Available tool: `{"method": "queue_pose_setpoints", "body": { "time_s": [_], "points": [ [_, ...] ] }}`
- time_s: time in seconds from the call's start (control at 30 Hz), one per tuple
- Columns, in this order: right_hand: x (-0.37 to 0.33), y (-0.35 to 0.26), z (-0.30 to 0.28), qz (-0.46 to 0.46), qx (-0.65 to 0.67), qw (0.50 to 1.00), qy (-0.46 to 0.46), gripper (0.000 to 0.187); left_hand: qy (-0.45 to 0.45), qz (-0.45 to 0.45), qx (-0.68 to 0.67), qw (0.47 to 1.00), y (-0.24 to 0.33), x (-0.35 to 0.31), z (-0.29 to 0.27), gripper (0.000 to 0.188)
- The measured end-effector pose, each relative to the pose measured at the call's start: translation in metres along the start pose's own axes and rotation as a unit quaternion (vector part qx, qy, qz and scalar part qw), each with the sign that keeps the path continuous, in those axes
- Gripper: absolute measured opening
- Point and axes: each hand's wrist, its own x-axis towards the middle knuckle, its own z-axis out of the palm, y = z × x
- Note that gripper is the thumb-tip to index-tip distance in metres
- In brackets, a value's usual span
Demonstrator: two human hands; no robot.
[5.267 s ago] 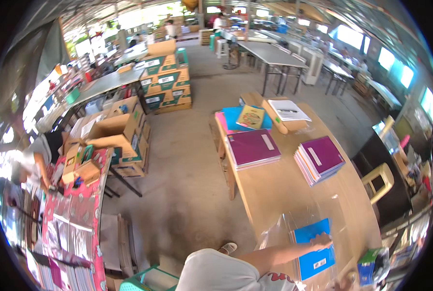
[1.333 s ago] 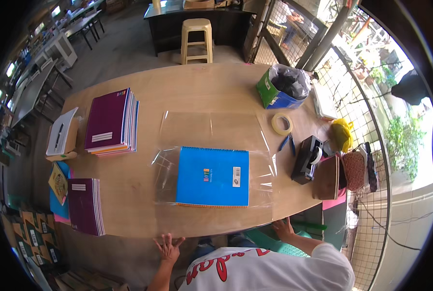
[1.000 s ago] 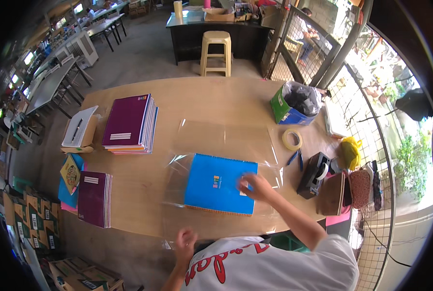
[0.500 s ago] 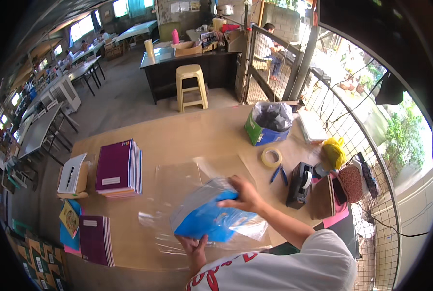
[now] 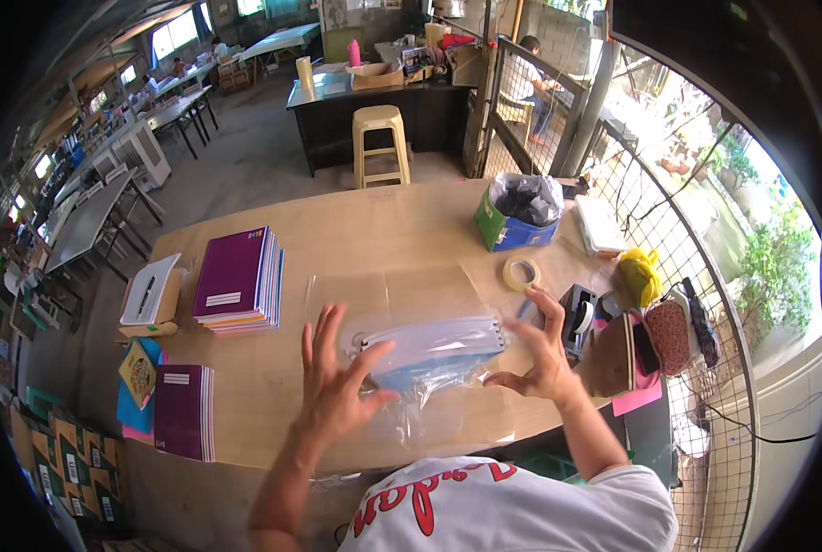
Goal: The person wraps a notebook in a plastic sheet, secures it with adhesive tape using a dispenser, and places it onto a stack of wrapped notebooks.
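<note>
A stack of thin white-edged booklets (image 5: 434, 339) with a blue cover sits in clear plastic wrap (image 5: 420, 400) on the table, its layered edges facing up. Dark marks show at both ends of those edges. My left hand (image 5: 333, 382) hovers at the stack's left end, fingers spread and thumb pointing toward it. At the right end is my right hand (image 5: 542, 361), its fingers apart and curved around the corner; whether it touches the plastic I cannot tell. Neither hand grips anything.
On the left of the wooden table (image 5: 365, 230) stand purple notebooks (image 5: 236, 276), a second purple pile (image 5: 184, 412) and a box with papers (image 5: 150, 294). To the right are a tape roll (image 5: 521, 272), a tape dispenser (image 5: 578, 322), a lined box (image 5: 520, 213) and a yellow bundle (image 5: 639, 276).
The blue-covered stack has gone from tilted in both hands to resting with its edges up in the plastic. Both hands have let go and spread to either side of it.
</note>
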Motion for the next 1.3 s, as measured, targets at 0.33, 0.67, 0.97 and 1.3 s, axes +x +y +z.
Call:
{"method": "queue_pose_setpoints", "body": {
  "time_s": [0.33, 0.67, 0.97, 1.3],
  "points": [
    [0.06, -0.057, 0.026, -0.13, -0.136, 0.958, -0.216, 0.043, 0.269, -0.223, -0.327, 0.878, 0.014, -0.076, 0.096, 0.101],
    [0.099, -0.008, 0.029, -0.043, -0.184, 0.979, -0.076, 0.016, 0.144, -0.114, -0.131, 0.974, 0.009, -0.071, 0.101, 0.096],
    [0.117, -0.011, -0.03, -0.12, -0.075, 0.955, -0.263, 0.026, 0.081, -0.072, -0.044, 0.993, 0.004, -0.058, 0.081, 0.073],
    [0.113, 0.002, -0.001, -0.1, -0.147, 0.966, -0.186, 0.022, -0.178, 0.01, 0.05, 0.983, -0.001, -0.02, 0.046, 0.067]
  ]
}}
